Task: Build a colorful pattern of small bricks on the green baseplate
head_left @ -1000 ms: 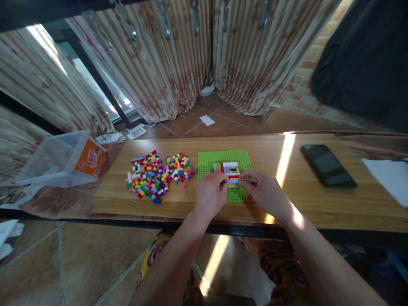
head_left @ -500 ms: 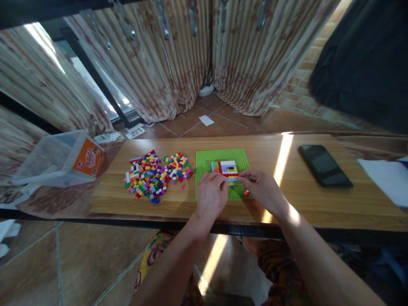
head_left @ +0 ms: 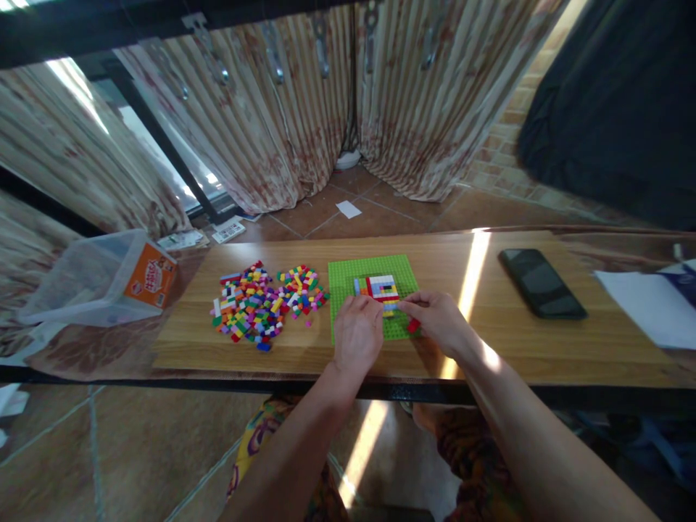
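On the green baseplate sits a low build of toy bricks in white, red, yellow, light blue and orange. My left hand lies over the left front of the build, its fingers bent and closed; its fingertips hide whatever they press on. From the right, my right hand reaches in with thumb and forefinger pinched at the build's right edge, by a light blue brick. A red brick shows just under the right hand, at the plate's right side.
Loose colourful bricks lie in a heap on the wooden table, left of the plate. A black phone rests at the right, with white paper beyond it. A clear plastic box stands left of the table.
The view has shifted slightly. My right hand has turned a little, and more of the red brick below it shows. Both hands stay at the build.
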